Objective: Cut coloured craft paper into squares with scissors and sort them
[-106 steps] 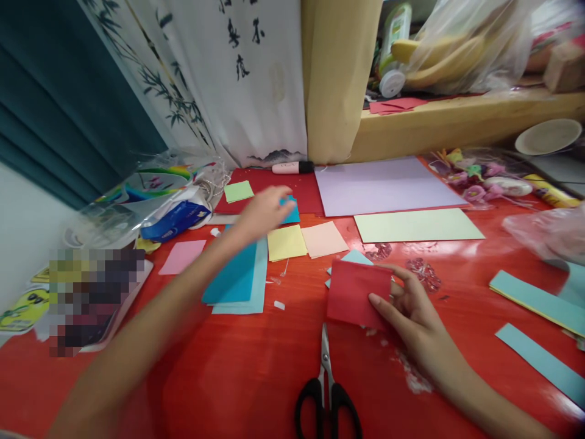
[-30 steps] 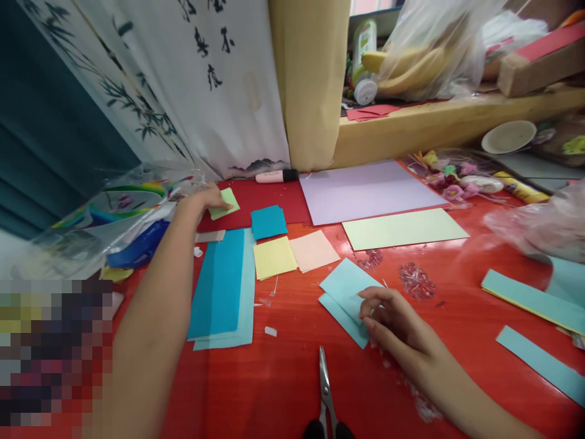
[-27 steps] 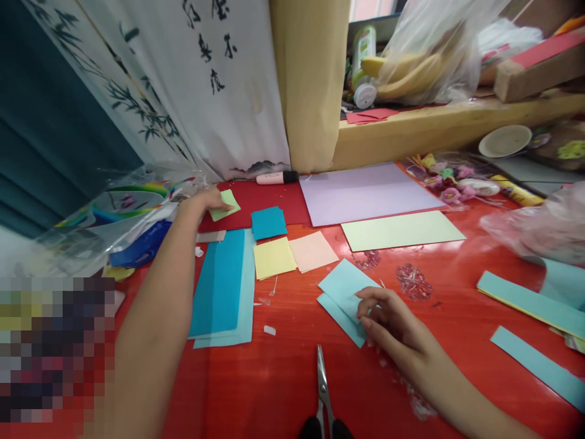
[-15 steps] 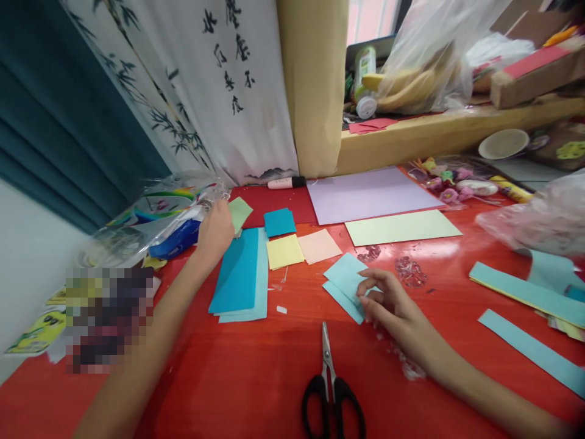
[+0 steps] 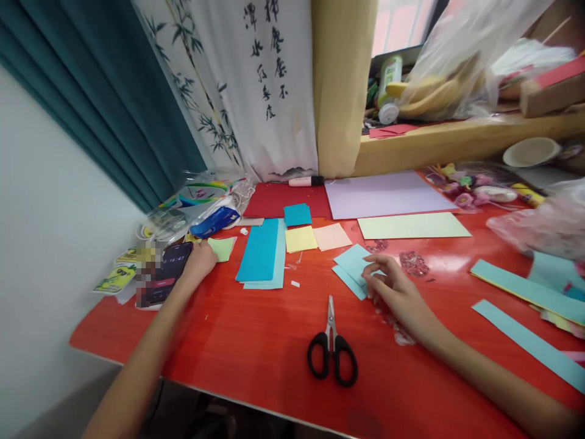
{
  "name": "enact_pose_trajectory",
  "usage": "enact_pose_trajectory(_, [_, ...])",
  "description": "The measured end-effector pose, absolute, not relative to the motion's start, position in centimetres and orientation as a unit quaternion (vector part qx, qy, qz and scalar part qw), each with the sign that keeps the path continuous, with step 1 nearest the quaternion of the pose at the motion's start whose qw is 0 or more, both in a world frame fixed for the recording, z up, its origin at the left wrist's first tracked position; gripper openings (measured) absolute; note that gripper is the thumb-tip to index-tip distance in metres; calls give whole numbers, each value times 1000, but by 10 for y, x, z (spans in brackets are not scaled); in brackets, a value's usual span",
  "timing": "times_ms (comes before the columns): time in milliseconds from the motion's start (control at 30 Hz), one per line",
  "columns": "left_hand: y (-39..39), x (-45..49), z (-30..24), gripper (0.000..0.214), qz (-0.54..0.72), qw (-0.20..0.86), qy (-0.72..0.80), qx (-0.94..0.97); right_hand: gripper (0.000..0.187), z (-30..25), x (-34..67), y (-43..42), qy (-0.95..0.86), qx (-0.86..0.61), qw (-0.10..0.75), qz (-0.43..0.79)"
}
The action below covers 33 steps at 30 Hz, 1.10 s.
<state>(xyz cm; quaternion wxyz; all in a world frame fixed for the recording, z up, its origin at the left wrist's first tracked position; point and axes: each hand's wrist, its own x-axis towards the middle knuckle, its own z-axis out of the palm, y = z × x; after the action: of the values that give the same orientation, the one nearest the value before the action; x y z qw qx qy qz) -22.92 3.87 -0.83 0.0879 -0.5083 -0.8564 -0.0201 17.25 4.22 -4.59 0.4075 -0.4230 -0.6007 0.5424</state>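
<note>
My left hand point(image 5: 201, 263) is at the left side of the table beside a phone, its fingers closed at the left edge of a light green paper square point(image 5: 222, 249). A pink edge shows beneath that square; my fingertips are partly hidden. My right hand point(image 5: 395, 283) has curled fingers at the right corner of two overlapping light blue paper squares point(image 5: 351, 263), thumb and forefinger close together on the paper. Scissors point(image 5: 332, 347) with black handles lie in front, blades pointing away. Blue paper strips point(image 5: 258, 253) and yellow point(image 5: 300, 239), peach point(image 5: 333, 236) and teal squares point(image 5: 297, 215) lie between my hands.
A phone point(image 5: 171, 271) lies at the left near plastic packets. Purple paper point(image 5: 388, 195), a pale green strip point(image 5: 414, 225) and a marker point(image 5: 305, 182) lie at the back. Light blue strips point(image 5: 530, 341) lie at the right. The table's front edge point(image 5: 219, 395) shows.
My left hand has moved left and towards me, with the light green square, from the back of the table to beside the phone. The view has shifted left; my right hand stays at the light blue squares.
</note>
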Motion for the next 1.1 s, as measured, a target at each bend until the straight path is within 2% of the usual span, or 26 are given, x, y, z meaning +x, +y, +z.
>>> enact_pose_trajectory(67, [33,-219,-8,41,-14,120,-854,-505,24,-46,175,45,-606,-431,436,507])
enact_pose_trajectory(167, [31,-194,-2,46,-13,169,-837,-520,25,-45,183,58,-667,-441,456,391])
enact_pose_trajectory(267, [39,-152,2,45,-15,167,-769,-616,46,-45,194,73,-765,-445,371,281])
enact_pose_trajectory(367, [49,-98,-4,46,-6,65,-638,-768,66,-47,200,78,-834,-422,267,237])
enact_pose_trajectory(400, [52,-81,-8,51,-6,-3,-563,-826,68,-48,200,77,-846,-410,250,233])
enact_pose_trajectory(500, [59,-43,-21,69,-26,-136,-424,-895,69,-50,197,71,-863,-378,232,242])
enact_pose_trajectory(567, [65,-30,-27,72,-54,-157,-419,-893,65,-48,196,70,-854,-367,237,281])
enact_pose_trajectory(700, [70,-18,-28,65,-92,-151,-454,-873,51,-45,199,78,-766,-399,285,415])
enact_pose_trajectory(800, [69,-9,-19,52,-76,-168,-510,-840,48,-48,201,83,-708,-419,307,479])
enact_pose_trajectory(867, [71,-3,-12,43,-48,-204,-557,-804,46,-52,200,84,-711,-424,310,467])
enact_pose_trajectory(1000, [79,4,-5,38,-17,-279,-571,-772,49,-61,193,80,-764,-433,306,367])
enact_pose_trajectory(1100, [82,6,-3,14,-42,-313,-534,-784,54,-62,190,78,-771,-431,319,342])
